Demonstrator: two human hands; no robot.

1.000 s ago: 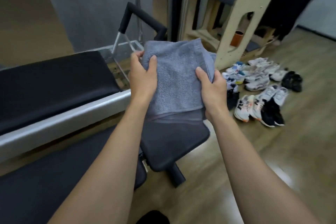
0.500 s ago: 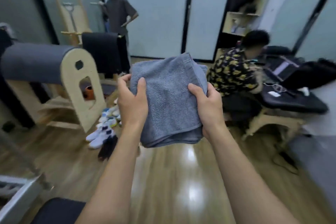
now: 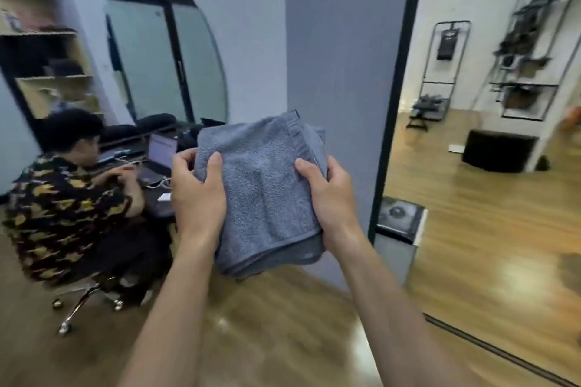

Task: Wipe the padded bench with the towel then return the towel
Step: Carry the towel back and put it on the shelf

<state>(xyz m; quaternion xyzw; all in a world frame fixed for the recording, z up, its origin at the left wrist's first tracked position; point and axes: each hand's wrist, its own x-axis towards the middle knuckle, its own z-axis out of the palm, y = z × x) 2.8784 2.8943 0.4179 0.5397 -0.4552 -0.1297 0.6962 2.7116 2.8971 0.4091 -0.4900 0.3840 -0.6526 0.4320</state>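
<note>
Head view: folded towel (image 3: 264,195) at frame centre is clasped by left hand (image 3: 198,195) and right hand (image 3: 330,195). Return step is judged underway; its storage place must be located.

The towel (image 3: 262,188) is blue-grey, the seated person's shirt (image 3: 59,214) black with yellow blotches, the floor (image 3: 283,324) wood-brown.

towel (image 3: 267,192): grey terry cloth, matt, nubby
floor (image 3: 471,229): wood planks, glossy, glare at 4 o'clock
chair base (image 3: 78,305): shiny metal
</note>
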